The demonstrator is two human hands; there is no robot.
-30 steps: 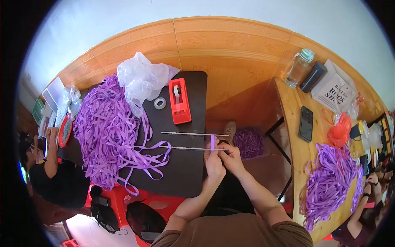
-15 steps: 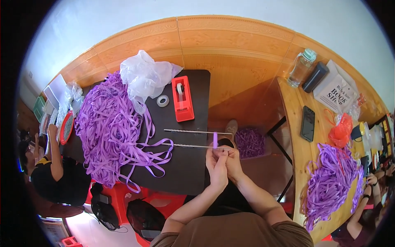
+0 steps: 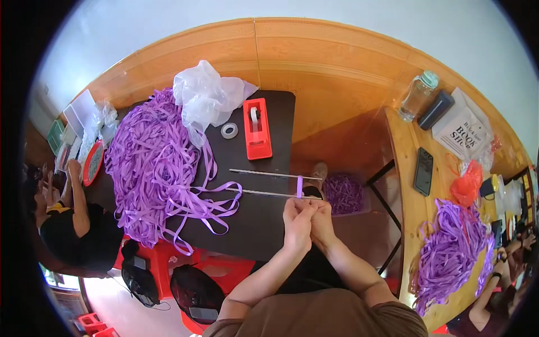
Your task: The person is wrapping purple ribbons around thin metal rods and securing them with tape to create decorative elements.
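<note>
The left hand [image 3: 297,227] and right hand [image 3: 322,223] press fingertips together, anything pinched hidden; at twelve o'clock, ribbon [image 3: 300,187] spans two rods [image 3: 269,174].

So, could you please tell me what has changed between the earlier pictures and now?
The right hand has moved leftward and towards the wearer, closing up against the left hand on the near side of the nearer rod. Whether they pinch anything cannot be told. The purple band still spans both rods; the ribbon pile and tape dispenser stayed put.
</note>
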